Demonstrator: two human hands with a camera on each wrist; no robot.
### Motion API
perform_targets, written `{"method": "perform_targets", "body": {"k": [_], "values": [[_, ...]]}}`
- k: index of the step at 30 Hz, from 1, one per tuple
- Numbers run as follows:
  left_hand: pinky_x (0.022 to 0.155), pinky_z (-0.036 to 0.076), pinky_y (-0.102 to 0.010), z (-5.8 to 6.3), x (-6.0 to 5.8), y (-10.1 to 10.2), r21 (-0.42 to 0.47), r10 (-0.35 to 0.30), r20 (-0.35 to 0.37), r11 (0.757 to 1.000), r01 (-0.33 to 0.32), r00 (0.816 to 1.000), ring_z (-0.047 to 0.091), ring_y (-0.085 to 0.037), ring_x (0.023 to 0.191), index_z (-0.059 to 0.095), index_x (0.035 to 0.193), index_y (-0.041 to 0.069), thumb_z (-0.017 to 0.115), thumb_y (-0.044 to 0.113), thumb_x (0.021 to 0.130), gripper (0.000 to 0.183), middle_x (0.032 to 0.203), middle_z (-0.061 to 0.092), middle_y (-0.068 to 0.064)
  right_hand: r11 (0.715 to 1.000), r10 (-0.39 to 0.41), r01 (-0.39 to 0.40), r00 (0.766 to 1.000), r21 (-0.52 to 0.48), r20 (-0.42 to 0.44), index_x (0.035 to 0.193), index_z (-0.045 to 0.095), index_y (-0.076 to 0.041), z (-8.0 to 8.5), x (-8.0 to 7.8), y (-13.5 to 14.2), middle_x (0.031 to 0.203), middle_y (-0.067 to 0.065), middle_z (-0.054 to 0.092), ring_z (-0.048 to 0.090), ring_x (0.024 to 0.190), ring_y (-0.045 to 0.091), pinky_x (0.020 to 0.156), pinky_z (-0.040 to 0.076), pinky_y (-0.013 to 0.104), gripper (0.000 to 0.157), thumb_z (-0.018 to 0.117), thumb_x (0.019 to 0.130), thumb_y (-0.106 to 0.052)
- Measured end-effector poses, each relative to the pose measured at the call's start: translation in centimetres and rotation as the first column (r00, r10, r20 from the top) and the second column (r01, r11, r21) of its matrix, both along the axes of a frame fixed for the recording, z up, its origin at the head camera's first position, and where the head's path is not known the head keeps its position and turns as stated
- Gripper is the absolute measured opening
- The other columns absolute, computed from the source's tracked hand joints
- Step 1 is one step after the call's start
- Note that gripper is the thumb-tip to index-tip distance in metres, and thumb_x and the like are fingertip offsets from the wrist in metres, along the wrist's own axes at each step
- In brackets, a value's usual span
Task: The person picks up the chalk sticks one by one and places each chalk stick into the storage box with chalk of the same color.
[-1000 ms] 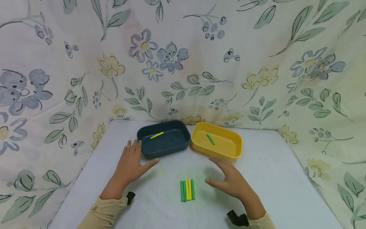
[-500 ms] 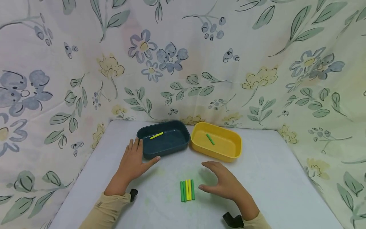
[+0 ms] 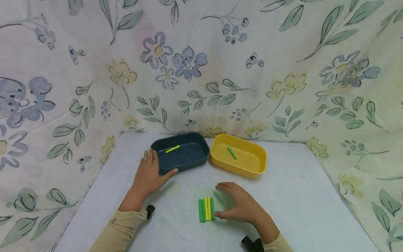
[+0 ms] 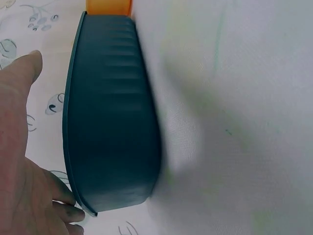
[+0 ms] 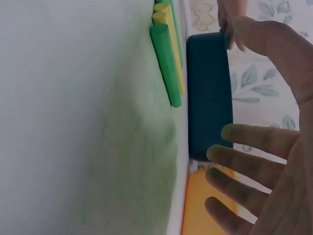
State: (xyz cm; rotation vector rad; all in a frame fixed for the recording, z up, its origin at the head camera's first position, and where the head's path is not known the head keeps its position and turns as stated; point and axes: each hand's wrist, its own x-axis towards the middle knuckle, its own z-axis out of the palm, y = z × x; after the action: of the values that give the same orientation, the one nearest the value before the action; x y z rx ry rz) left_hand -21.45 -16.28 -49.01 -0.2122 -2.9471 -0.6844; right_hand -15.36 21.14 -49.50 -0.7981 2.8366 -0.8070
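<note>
Five slim green and yellow rods (image 3: 206,209) are lying side by side on the white tabletop (image 3: 302,199). The right hand (image 3: 240,204) is hovering just right of them, thumb and fingers parted. Farther left, the left hand (image 3: 147,176) is extending straight fingers at a dark blue rounded-rectangular tray (image 3: 190,154) holding a yellow rod (image 3: 172,149); to its right, a yellow rounded-rectangular tray (image 3: 249,157) is holding a green rod (image 3: 232,153).

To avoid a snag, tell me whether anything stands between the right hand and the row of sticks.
Nothing visible stands between the right hand and the row of sticks: its thumb is right beside the nearest green stick. The dark blue tray and yellow tray stand beyond, off that path.
</note>
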Motion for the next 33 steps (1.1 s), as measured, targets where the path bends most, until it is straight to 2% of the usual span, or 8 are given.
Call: {"method": "perform_targets", "body": {"k": [9, 19, 33], "values": [[0.131, 0.010, -0.067, -0.6, -1.5, 0.5, -0.021, 0.008, -0.017, 1.000, -0.009, 1.000, -0.001, -0.049, 0.164, 0.010, 0.165, -0.011, 0.051, 0.087, 0.092, 0.129, 0.175, 0.000, -0.031, 0.997, 0.060, -0.061, 0.998, 0.055, 0.020, 0.151, 0.060, -0.022, -0.8, 0.0, -0.5, 0.158, 0.001, 0.056, 0.052, 0.145, 0.024, 0.116, 0.048, 0.054, 0.094, 0.084, 0.076, -0.073], [0.130, 0.010, -0.068, -1.0, -2.2, 0.6, -0.035, 0.109, -0.021, 0.993, -0.110, 0.994, 0.003, -0.054, 0.162, 0.007, 0.164, -0.015, 0.052, 0.087, 0.090, 0.134, 0.173, -0.001, -0.037, 0.991, 0.101, -0.103, 0.994, 0.082, 0.034, 0.157, 0.054, -0.022, -1.5, 0.1, -1.0, 0.164, 0.004, 0.048, 0.049, 0.149, 0.028, 0.117, 0.047, 0.055, 0.102, 0.084, 0.075, -0.075], [0.131, 0.010, -0.067, -1.7, -2.5, 0.7, -0.016, 0.126, -0.007, 0.992, -0.126, 0.992, 0.003, -0.053, 0.163, 0.005, 0.164, -0.015, 0.055, 0.089, 0.087, 0.138, 0.173, -0.001, -0.037, 0.988, 0.098, -0.108, 0.991, 0.114, 0.090, 0.149, 0.060, -0.024, -1.5, -0.2, -1.8, 0.164, 0.003, 0.048, 0.049, 0.149, 0.029, 0.118, 0.046, 0.056, 0.089, 0.087, 0.077, -0.068]]}}
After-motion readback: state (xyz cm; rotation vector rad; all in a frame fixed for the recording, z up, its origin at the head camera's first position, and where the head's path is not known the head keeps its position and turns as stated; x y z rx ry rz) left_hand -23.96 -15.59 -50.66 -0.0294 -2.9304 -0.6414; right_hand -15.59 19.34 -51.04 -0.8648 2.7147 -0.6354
